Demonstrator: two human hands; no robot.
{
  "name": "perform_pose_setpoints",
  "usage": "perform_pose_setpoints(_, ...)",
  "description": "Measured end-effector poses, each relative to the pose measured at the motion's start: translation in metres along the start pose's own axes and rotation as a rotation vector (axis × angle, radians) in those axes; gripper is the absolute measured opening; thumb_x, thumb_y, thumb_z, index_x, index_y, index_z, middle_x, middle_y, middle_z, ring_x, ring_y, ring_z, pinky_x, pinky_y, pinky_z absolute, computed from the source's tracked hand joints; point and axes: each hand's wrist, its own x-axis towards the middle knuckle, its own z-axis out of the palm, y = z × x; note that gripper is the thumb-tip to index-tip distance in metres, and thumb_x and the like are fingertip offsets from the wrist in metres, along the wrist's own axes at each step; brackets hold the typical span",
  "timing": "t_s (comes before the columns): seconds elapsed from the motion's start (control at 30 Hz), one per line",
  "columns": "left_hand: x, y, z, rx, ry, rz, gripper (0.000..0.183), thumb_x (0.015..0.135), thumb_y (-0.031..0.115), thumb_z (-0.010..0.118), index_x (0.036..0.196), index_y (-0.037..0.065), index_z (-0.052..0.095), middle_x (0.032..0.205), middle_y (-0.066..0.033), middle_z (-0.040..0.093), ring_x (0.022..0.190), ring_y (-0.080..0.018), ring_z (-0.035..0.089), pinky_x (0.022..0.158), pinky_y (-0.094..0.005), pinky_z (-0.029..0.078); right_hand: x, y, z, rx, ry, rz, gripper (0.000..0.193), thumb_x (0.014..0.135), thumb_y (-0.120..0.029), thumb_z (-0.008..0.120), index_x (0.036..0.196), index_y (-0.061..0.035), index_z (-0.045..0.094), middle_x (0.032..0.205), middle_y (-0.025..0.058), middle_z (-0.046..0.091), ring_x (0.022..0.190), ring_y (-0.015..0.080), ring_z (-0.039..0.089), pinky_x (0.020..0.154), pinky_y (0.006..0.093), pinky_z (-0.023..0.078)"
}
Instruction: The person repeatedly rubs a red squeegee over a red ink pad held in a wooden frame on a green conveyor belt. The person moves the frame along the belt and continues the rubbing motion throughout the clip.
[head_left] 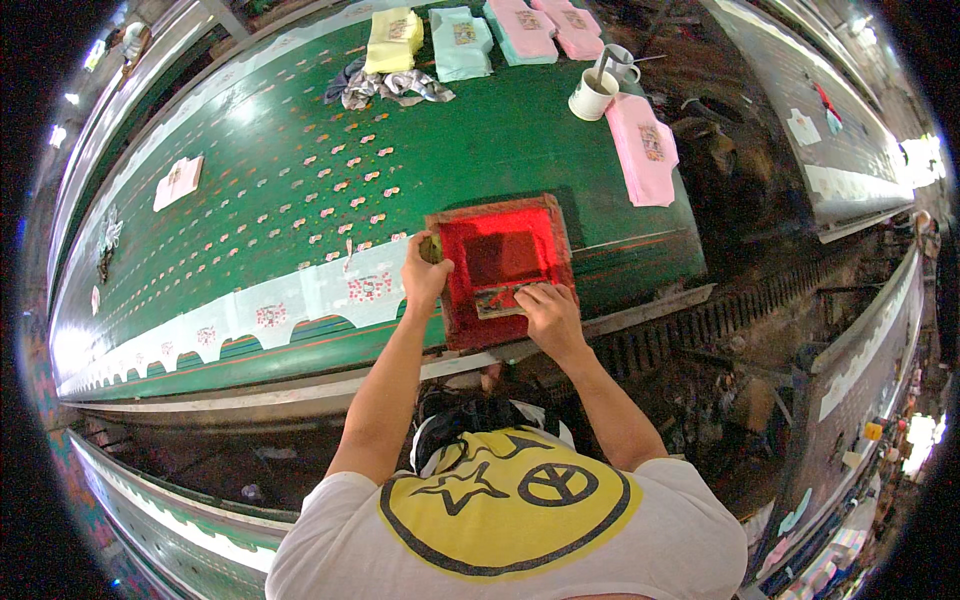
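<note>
Two hands work a red printing screen on a long green table.

The red screen frame (pixel 500 268) lies flat on the green table (pixel 480 150), close to the table's near edge. The left hand (pixel 425 272) grasps the frame's left side, fingers curled over the wooden edge. The right hand (pixel 548 312) presses down on a squeegee (pixel 500 300) that lies inside the frame near its lower edge, fingers closed over the blade's top. Just left of the frame a white strip with small printed motifs (pixel 300 300) runs along the table. Beyond the frame, toward the far side, stand a white cup (pixel 592 95) and a pink garment (pixel 645 148); farther off lie folded yellow, mint and pink garments (pixel 460 40).
</note>
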Motion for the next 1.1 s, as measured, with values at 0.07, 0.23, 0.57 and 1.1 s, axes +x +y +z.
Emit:
perform_pose_setpoints(0.07,-0.003,0.011,0.000,0.051,0.003,0.016,0.067,0.067,0.007,0.080,0.131,0.012,0.062,0.110,-0.0129,0.074,0.100,-0.0276,0.072,0.091,-0.0399,0.056,0.001,0.002,-0.001,-0.008,-0.009,0.000,0.024,0.084,0.001,0.065,0.106,-0.0038,0.075,0.110,0.0104,0.075,0.105,0.0286,0.070,0.093,0.0457,0.050)
perform_pose_setpoints(0.23,0.000,0.002,-0.002,0.124,0.016,0.070,0.069,0.066,0.012,0.080,0.133,0.015,0.060,0.105,-0.0178,0.075,0.095,-0.0354,0.073,0.086,-0.0448,0.057,0.000,-0.001,-0.009,0.037,-0.003,-0.007,0.026,0.081,0.001,0.066,0.104,-0.0044,0.074,0.109,0.0094,0.075,0.107,0.0283,0.069,0.093,0.0461,0.050)
perform_pose_setpoints(0.57,0.000,-0.007,0.001,0.197,0.054,0.111,0.070,0.067,0.017,0.079,0.134,0.016,0.059,0.097,-0.0217,0.075,0.091,-0.0420,0.073,0.081,-0.0494,0.057,-0.020,0.003,-0.008,-0.049,-0.092,-0.067,0.026,0.083,-0.007,0.062,0.107,-0.0094,0.070,0.114,0.0043,0.073,0.108,0.0256,0.067,0.095,0.0459,0.048)
perform_pose_setpoints(1.1,0.000,0.002,0.004,0.152,-0.006,0.078,0.073,0.069,0.015,0.082,0.137,0.018,0.056,0.106,-0.0220,0.075,0.100,-0.0429,0.072,0.089,-0.0504,0.056,0.128,0.053,0.015,-0.018,-0.122,0.013,0.016,0.086,-0.012,0.074,0.101,-0.0076,0.075,0.102,0.0080,0.076,0.100,0.0314,0.070,0.088,0.0472,0.051)
